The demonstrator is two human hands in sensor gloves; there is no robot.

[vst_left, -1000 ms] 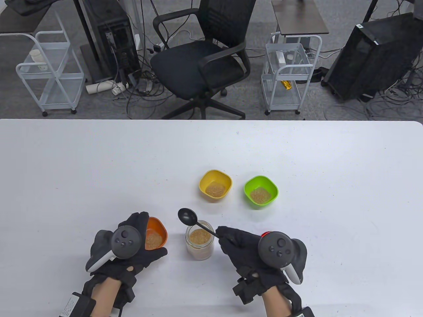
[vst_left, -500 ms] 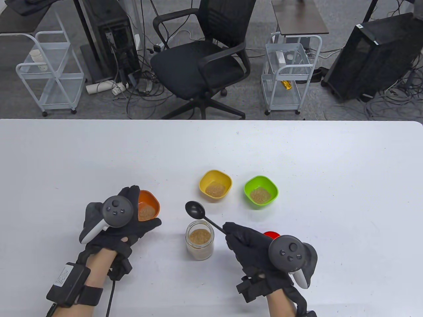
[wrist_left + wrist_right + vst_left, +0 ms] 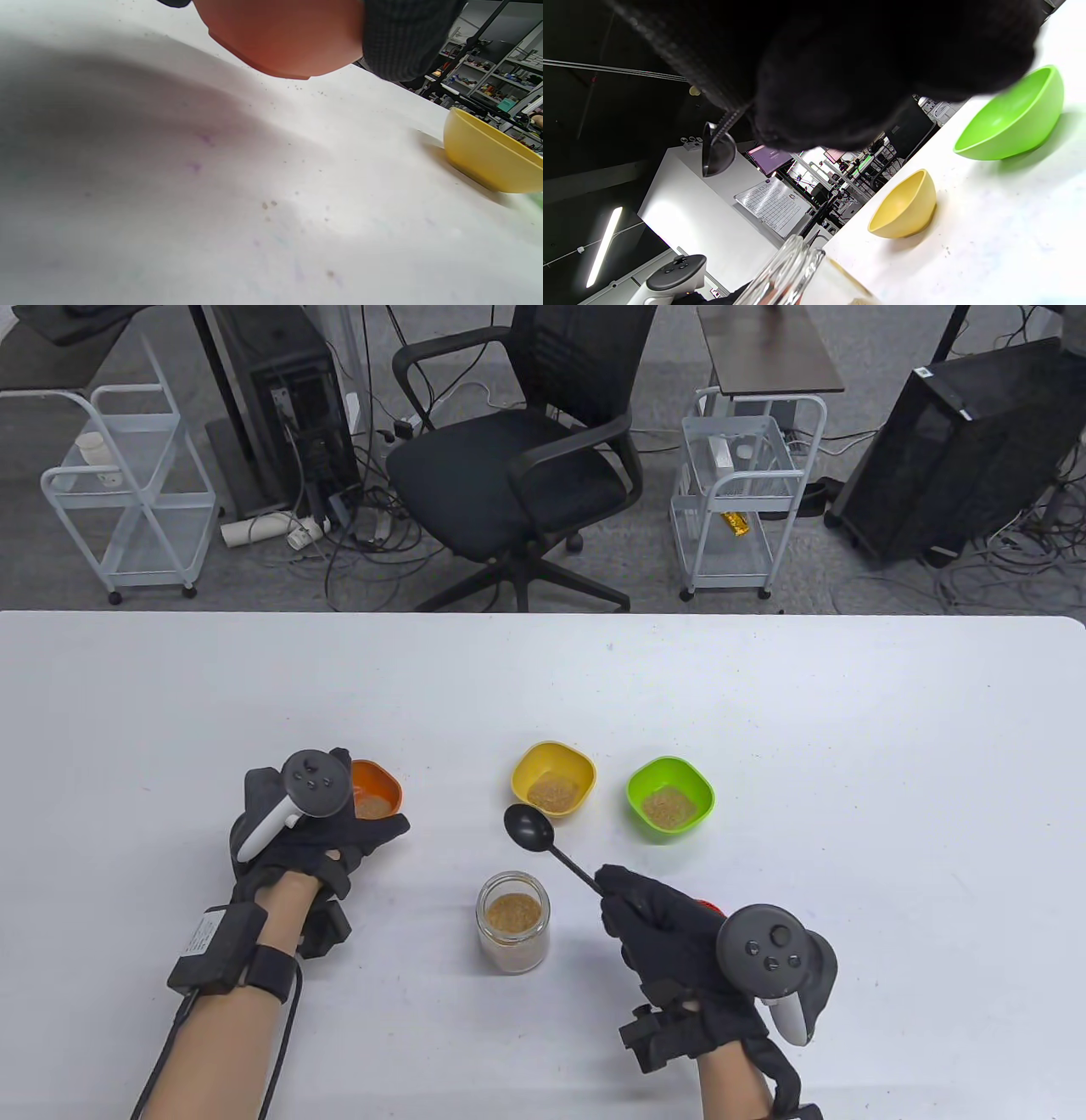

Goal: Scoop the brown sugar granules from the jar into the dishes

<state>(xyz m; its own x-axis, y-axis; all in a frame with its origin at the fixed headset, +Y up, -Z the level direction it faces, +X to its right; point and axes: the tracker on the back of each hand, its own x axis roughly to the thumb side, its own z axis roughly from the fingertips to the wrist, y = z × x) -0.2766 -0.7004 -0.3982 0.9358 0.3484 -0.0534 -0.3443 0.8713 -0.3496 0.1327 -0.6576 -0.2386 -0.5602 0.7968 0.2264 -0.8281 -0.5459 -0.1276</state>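
A glass jar [image 3: 512, 923] of brown sugar stands at the table's front middle; its rim shows in the right wrist view [image 3: 780, 271]. My left hand [image 3: 339, 831] grips an orange dish [image 3: 374, 791] with sugar in it, held just above the table in the left wrist view [image 3: 284, 38]. My right hand [image 3: 653, 929] pinches the handle of an empty black spoon [image 3: 543, 838], its bowl between the jar and the yellow dish [image 3: 553, 780]. A green dish [image 3: 669, 798] stands to the right of the yellow one. Both hold sugar.
A red lid [image 3: 711, 908] lies mostly hidden under my right hand. Stray granules dot the table in the left wrist view [image 3: 267, 205]. The yellow dish [image 3: 905, 207] and green dish [image 3: 1014, 123] show in the right wrist view. An office chair [image 3: 517, 458] stands beyond the far edge.
My left hand has carried the orange dish away from the jar, toward the far left. My right hand has moved the spoon off the jar, to the right and toward the yellow dish.
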